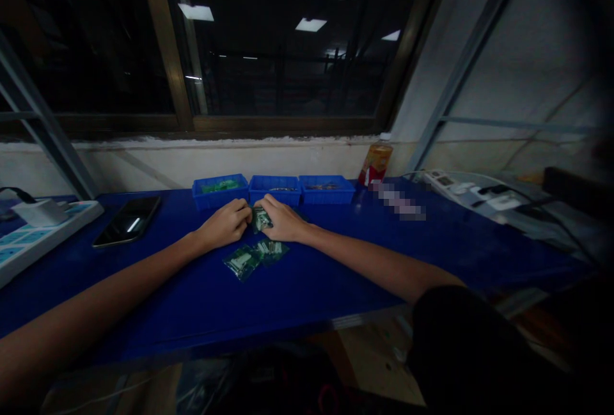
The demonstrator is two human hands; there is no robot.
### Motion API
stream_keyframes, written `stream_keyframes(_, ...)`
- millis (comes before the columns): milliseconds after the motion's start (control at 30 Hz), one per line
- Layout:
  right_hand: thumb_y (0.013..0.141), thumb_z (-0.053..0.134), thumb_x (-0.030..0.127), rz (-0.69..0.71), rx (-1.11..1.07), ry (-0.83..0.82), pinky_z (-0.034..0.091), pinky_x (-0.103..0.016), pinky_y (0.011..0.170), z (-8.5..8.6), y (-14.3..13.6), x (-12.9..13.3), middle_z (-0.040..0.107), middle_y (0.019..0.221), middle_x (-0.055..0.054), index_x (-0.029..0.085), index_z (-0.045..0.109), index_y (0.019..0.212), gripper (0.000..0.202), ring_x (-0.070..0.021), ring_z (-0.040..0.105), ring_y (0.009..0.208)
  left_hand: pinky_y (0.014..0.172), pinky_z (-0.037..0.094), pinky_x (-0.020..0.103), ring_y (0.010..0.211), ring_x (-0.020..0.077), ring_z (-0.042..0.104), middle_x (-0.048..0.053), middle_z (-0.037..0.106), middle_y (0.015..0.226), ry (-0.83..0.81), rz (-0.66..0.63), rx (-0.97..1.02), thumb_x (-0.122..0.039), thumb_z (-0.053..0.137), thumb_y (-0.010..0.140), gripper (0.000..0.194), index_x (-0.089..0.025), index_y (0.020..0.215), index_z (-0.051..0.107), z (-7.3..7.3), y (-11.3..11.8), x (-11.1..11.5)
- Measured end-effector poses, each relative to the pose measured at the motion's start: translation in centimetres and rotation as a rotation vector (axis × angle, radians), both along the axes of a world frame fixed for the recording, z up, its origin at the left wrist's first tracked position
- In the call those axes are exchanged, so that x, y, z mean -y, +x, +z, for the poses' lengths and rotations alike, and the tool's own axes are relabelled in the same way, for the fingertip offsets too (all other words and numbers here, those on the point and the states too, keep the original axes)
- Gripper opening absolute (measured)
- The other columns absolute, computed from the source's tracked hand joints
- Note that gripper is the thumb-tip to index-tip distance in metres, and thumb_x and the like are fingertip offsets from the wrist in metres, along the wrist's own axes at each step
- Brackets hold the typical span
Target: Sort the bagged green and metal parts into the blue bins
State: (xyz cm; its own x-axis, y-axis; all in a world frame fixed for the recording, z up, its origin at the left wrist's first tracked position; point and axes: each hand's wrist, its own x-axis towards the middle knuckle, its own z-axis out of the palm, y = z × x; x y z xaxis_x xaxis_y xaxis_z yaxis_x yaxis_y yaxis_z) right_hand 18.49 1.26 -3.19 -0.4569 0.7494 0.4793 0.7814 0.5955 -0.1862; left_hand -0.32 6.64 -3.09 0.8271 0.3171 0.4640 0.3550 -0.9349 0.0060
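Note:
Both my hands are close together over the blue table (192, 303), in front of three blue trays. My left hand (226, 223) is closed, its fingertips at the left edge of a small clear bag (261, 219); what is between them is too small to tell. Fingers and thumb of my right hand (282, 218) close on that bag, which shows pale pieces inside. Nearer to me, two more small bags lie flat and touching, a left one (242, 262) and a right one (272, 249), both with pale pieces in them.
Behind my hands stand a left tray (220, 199) with green items, a middle tray (275, 181) and a right tray (327, 195) with small parts. A phone (127, 221), power strips (45, 229) and a bottle (377, 163) surround them.

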Motion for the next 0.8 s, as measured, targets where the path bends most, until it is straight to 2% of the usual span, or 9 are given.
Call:
stream_keyframes(133, 0.066, 0.055, 0.017, -0.002, 0.005, 0.013, 0.041, -0.032, 0.084, -0.2, 0.2, -0.3, 0.047, 0.102, -0.007, 0.016, 0.043, 0.107, 0.042, -0.0197, 0.050, 0.095, 0.075, 0.040, 0.034, 0.080, 0.0195, 0.047, 0.005, 0.051, 0.079, -0.097, 0.053, -0.034, -0.008, 0.038, 0.075, 0.017, -0.017, 0.077, 0.053, -0.4, 0.1, -0.7)
stream_keyframes(267, 0.069, 0.053, 0.018, -0.019, 0.006, 0.003, 0.041, -0.032, 0.084, -0.4, 0.2, -0.5, 0.047, 0.103, -0.007, 0.017, 0.043, 0.109, 0.041, -0.0191, 0.051, 0.096, 0.076, 0.039, 0.035, 0.081, 0.0203, 0.047, 0.006, 0.053, 0.080, -0.082, 0.074, -0.028, -0.011, 0.038, 0.078, 0.016, -0.016, 0.080, 0.053, -0.6, 0.1, -0.9)
stream_keyframes(333, 0.070, 0.053, 0.018, -0.023, 0.002, -0.006, 0.041, -0.032, 0.084, -0.4, 0.2, -0.5, 0.047, 0.104, -0.008, 0.016, 0.042, 0.109, 0.041, -0.0190, 0.050, 0.096, 0.077, 0.039, 0.035, 0.081, 0.0204, 0.047, 0.007, 0.054, 0.081, -0.084, 0.092, -0.020, -0.017, 0.038, 0.082, 0.015, -0.016, 0.082, 0.053, -0.5, 0.1, -0.8)
stream_keyframes(500, 0.069, 0.054, 0.017, -0.048, -0.022, -0.006, 0.041, -0.033, 0.084, -0.4, 0.1, -0.5, 0.046, 0.102, -0.008, 0.016, 0.042, 0.110, 0.042, -0.0187, 0.049, 0.095, 0.080, 0.038, 0.037, 0.082, 0.0199, 0.048, 0.007, 0.056, 0.085, -0.145, 0.098, 0.022, -0.032, 0.027, 0.090, 0.031, -0.015, 0.091, 0.053, 0.1, 0.0, -0.3)
stream_keyframes(567, 0.070, 0.054, 0.018, -0.050, -0.029, -0.009, 0.041, -0.034, 0.084, -0.4, 0.1, -0.5, 0.047, 0.103, -0.008, 0.017, 0.042, 0.110, 0.042, -0.0186, 0.050, 0.094, 0.081, 0.038, 0.038, 0.085, 0.0206, 0.048, 0.007, 0.057, 0.089, -0.193, 0.083, 0.058, -0.036, 0.032, 0.088, 0.030, -0.015, 0.095, 0.053, 0.3, 0.0, -0.1)
stream_keyframes(667, 0.071, 0.053, 0.019, -0.033, -0.034, -0.005, 0.042, -0.034, 0.083, -0.4, 0.1, -0.5, 0.046, 0.105, -0.009, 0.017, 0.040, 0.113, 0.045, -0.0194, 0.050, 0.095, 0.077, 0.040, 0.036, 0.083, 0.0200, 0.051, 0.005, 0.058, 0.085, -0.332, 0.090, 0.160, -0.041, 0.047, 0.081, 0.027, -0.016, 0.089, 0.051, 0.1, 0.2, 0.0)
stream_keyframes(800, 0.069, 0.056, 0.020, -0.005, -0.049, 0.010, 0.041, -0.036, 0.089, -0.4, 0.1, -0.4, 0.044, 0.112, -0.011, 0.016, 0.034, 0.120, 0.056, -0.0219, 0.048, 0.104, 0.063, 0.041, 0.027, 0.065, 0.0131, 0.052, -0.001, 0.053, 0.071, -0.683, 0.079, 0.387, -0.034, 0.053, 0.075, 0.019, -0.018, 0.079, 0.046, -0.6, 0.8, 0.2)
